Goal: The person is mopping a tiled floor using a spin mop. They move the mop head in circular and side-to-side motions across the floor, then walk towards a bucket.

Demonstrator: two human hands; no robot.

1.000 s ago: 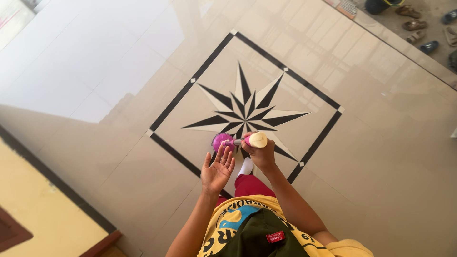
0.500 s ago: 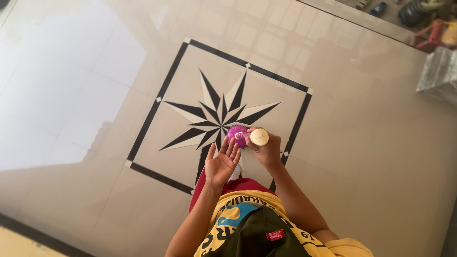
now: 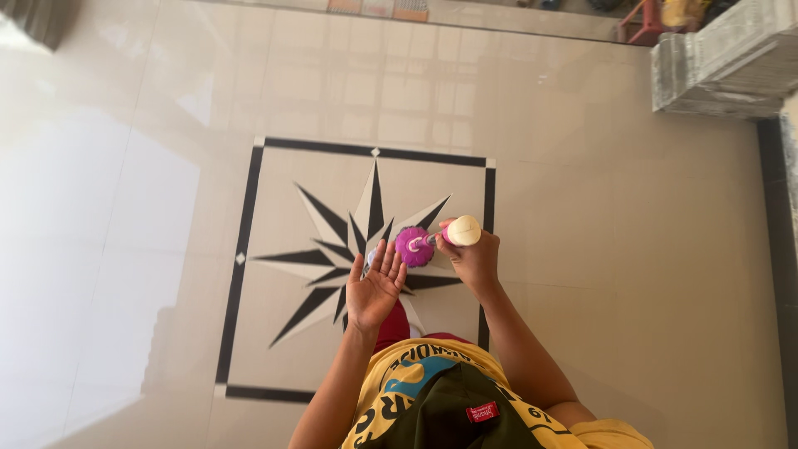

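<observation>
Above the glossy beige tiled floor [image 3: 632, 274] with its black-and-cream star inlay [image 3: 349, 249] framed by a black square border, the person's right hand [image 3: 471, 259] is curled into a fist around the cream-capped, pink-collared top of a long upright handle [image 3: 460, 231]. At the handle's far end, down at the floor, sits a round magenta brush head with a pale centre [image 3: 414, 246], over the middle of the star. The left hand [image 3: 374, 287] hangs just beside the handle, palm up, fingers spread and loose, gripping nothing.

With only one fist on the very top of the handle, the grip looks top-heavy; I judge that the stick could tip or swing sideways, and on such a shiny surface the head might skid instead of biting.

The shaft itself is almost wholly foreshortened, so its length and whether the head truly touches the tile cannot be told. The feet are hidden under the yellow printed shirt [image 3: 416, 374]. A grey wrapped stack [image 3: 715, 58] at the upper right is cut off by the frame.
</observation>
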